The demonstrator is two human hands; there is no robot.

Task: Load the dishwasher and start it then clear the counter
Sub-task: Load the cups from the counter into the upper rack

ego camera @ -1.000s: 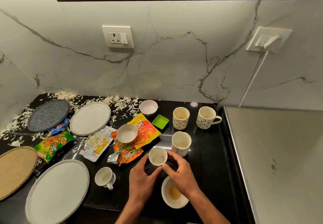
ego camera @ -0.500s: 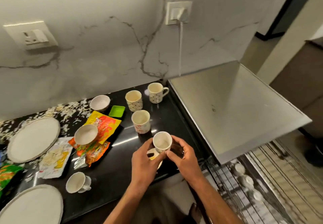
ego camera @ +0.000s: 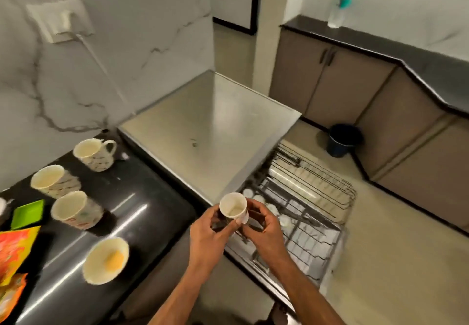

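Both hands hold one small white cup [ego camera: 232,208] upright in the air, past the counter's right edge. My left hand [ego camera: 209,233] grips its left side and my right hand [ego camera: 264,230] its right side. Just beyond and below it, the dishwasher's wire rack [ego camera: 312,197] is pulled out, with a few white cups standing at its near left. The steel dishwasher top [ego camera: 210,132] lies behind the cup. On the black counter [ego camera: 142,197] remain three patterned mugs [ego camera: 94,154] [ego camera: 54,181] [ego camera: 76,209] and a white bowl [ego camera: 105,261] with yellow residue.
A small green dish [ego camera: 26,214] and orange snack wrappers [ego camera: 14,248] lie at the counter's left edge. A dark bin [ego camera: 341,142] stands on the floor by grey cabinets [ego camera: 355,91]. A water bottle [ego camera: 341,2] stands on the far counter. A cord runs from the wall socket [ego camera: 61,20].
The cup was lifted off the counter and carried right, toward the open rack. My view swung right, so the plates have left the frame and the rack and floor show.
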